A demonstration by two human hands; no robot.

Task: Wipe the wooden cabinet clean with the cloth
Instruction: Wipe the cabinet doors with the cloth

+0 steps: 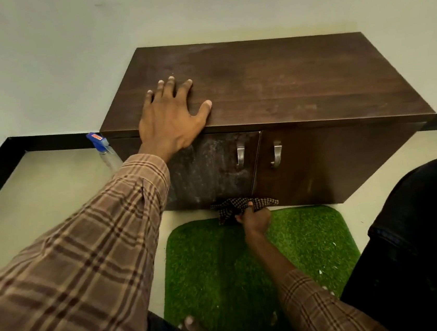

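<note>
Cabinet (271, 91), doors shut: left hand (171, 119) splayed flat on top; right hand (255, 219) fingers clamped on cloth (240, 207), lower centre.

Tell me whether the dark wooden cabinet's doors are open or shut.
Shut: both doors of the dark wooden cabinet sit flush, handles side by side.

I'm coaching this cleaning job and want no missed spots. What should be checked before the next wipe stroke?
1. Cloth gripped in right hand: ok.
2. Cloth touching the cabinet at the doors' bottom edge: ok.
3. Left hand flat on the top, bracing: ok.
4. Left door free of dusty smears: not ok.
5. Right door clean: looks ok.
6. Spray bottle within reach, left of the cabinet: ok; how full, cannot tell.
</note>
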